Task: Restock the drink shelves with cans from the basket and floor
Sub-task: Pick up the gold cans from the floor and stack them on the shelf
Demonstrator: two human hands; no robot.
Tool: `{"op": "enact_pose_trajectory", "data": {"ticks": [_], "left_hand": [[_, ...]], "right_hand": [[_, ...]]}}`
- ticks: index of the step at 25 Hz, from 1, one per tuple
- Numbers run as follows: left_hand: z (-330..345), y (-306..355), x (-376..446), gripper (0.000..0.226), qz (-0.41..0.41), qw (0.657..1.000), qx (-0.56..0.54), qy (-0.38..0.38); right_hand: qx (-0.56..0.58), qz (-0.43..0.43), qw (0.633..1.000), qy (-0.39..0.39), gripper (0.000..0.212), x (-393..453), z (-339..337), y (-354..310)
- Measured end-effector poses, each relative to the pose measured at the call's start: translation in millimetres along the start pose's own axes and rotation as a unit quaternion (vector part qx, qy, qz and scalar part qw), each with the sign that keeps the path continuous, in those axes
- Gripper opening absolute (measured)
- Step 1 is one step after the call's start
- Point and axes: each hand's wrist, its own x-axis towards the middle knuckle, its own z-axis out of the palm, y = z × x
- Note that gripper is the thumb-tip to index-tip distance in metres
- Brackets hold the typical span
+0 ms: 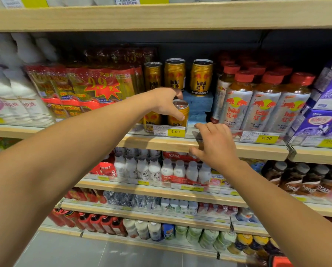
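The left hand (164,103) reaches over to the middle shelf (161,143). Its grip is closed around a gold can (179,114). The fingers wrap the top part of the can, and one finger lies down its front. The can stands upright at the near edge of the shelf, just behind the clear front rail. Another gold can (151,120) stands touching it on the left, partly hidden by the hand.

The right hand (212,145) is lower and to the right. Its grip is open and holds nothing. The fingers are spread and curl by the front edge of the shelf, near a yellow price tag (175,132) that says 6.00.

Farther back, three more gold cans (174,74) stand in a row, higher up. The right one sits on a blue block (198,105). The spot in front of the block has no can in it.

To the left of the cans are shiny red and gold packs (88,87) with 9.9 on them. Farther left are white bottles (13,89). To the right stand tall silver bottles with red caps (265,105). Past them, at the far right, are purple cartons (326,97).

Below are more shelves with small white bottles (153,168), brown bottles (299,180) and red bottles (88,221). The grey floor (65,251) shows at the bottom.
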Motion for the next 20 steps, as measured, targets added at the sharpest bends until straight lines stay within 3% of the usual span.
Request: {"op": "enact_pose_trajectory", "data": {"ticks": [3, 7, 11, 14, 20], "left_hand": [[-0.7, -3.0, -20.1, 0.081, 0.003, 0.999, -0.004, 0.051], [-0.7, -10.2, -70.7, 0.068, 0.014, 0.987, -0.037, 0.156], [22.0, -11.2, -130.8, 0.060, 0.037, 0.972, -0.111, 0.205], [58.0, -2.4, -174.1, 0.058, 0.059, 0.969, -0.160, 0.180], [146.3, 36.9, -222.6, 0.066, 0.083, 0.974, -0.204, 0.058]], "right_hand": [[-0.006, 0.004, 1.000, -0.011, 0.072, -3.8, -10.7, -5.4], [-0.006, 0.020, 1.000, -0.003, 0.072, -26.8, -26.8, -27.0], [0.013, 0.037, 0.998, -0.041, 0.073, -67.3, -43.8, -60.3], [0.014, 0.050, 0.997, -0.065, 0.075, -108.9, -53.8, -82.8], [0.023, 0.135, 0.980, -0.142, 0.078, -214.9, -63.2, -93.0]]}}
